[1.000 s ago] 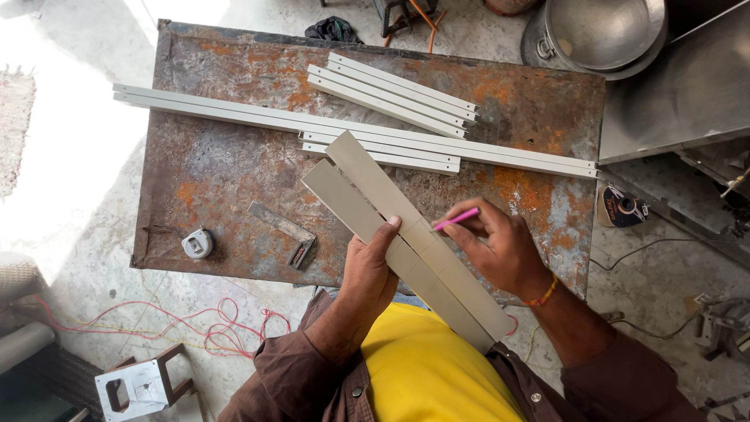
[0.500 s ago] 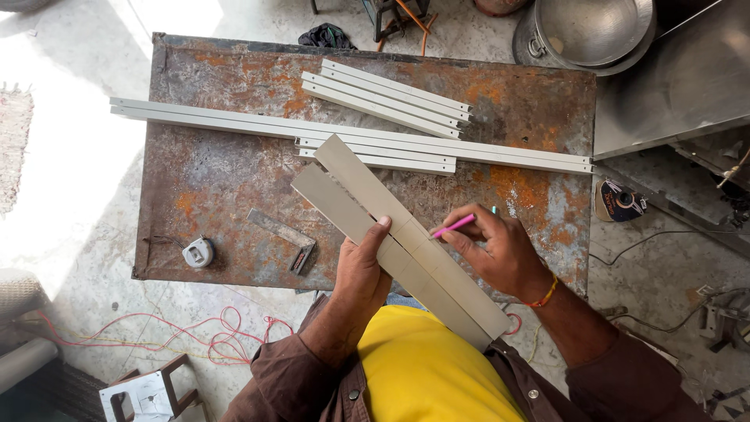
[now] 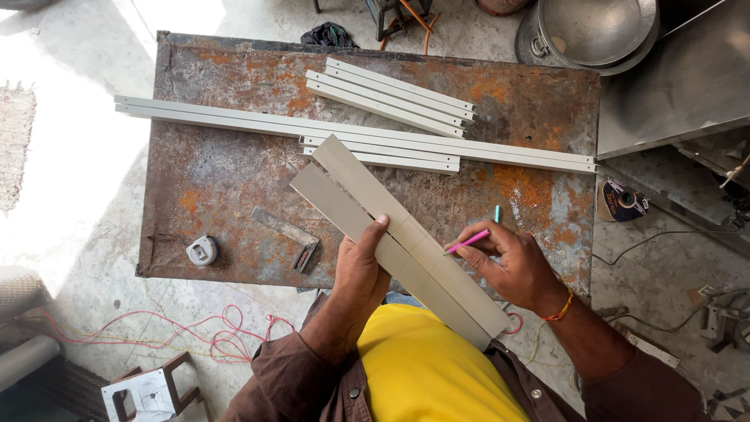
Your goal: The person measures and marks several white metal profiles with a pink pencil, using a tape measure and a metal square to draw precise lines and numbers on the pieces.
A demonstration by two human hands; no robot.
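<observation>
L hand (image 3: 361, 264) was laid flat, fingers nearly closed, pressing the beige angle strip (image 3: 391, 234) at frame center. R hand (image 3: 512, 262) was pinched narrow around a pink marker (image 3: 469, 241), tip touching the strip. Rusty table (image 3: 219, 180) carried white profiles (image 3: 391, 98) at upper center, w/ tape measure (image 3: 201, 250) & try square (image 3: 289, 234) at lower left. Vs. 0.5 s earlier, hands & strip were hardly shifted.

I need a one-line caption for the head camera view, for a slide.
Left hand steadies two grey metal strips on a rusty table while the right hand marks them with a pink pen.
</observation>
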